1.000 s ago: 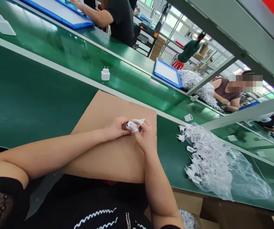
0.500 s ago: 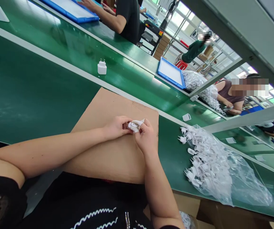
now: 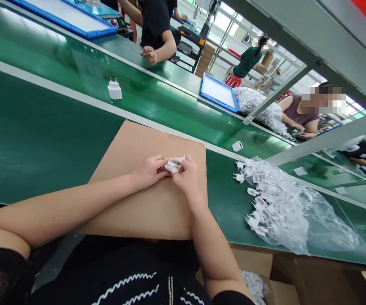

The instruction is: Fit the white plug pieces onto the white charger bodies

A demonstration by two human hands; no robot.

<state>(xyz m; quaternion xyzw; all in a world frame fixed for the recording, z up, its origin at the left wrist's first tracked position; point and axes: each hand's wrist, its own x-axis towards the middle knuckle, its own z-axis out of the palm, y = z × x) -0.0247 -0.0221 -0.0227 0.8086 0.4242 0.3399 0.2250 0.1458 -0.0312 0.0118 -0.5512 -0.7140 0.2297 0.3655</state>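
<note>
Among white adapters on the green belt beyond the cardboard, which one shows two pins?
The adapter beyond the cardboard's far left corner: its pins point away from the viewer. The adapter near the clear bag shows dark openings; the rest, no clear pins.

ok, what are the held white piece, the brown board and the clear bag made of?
White piece: probably plastic, going by its even white; small and partly covered, so finish unclear.
Brown board: likely cardboard, matte; plain tan face, creased far edge.
Clear bag: looks like thin plastic film, glossy; see-through, wrinkled, with bright highlights.
</note>
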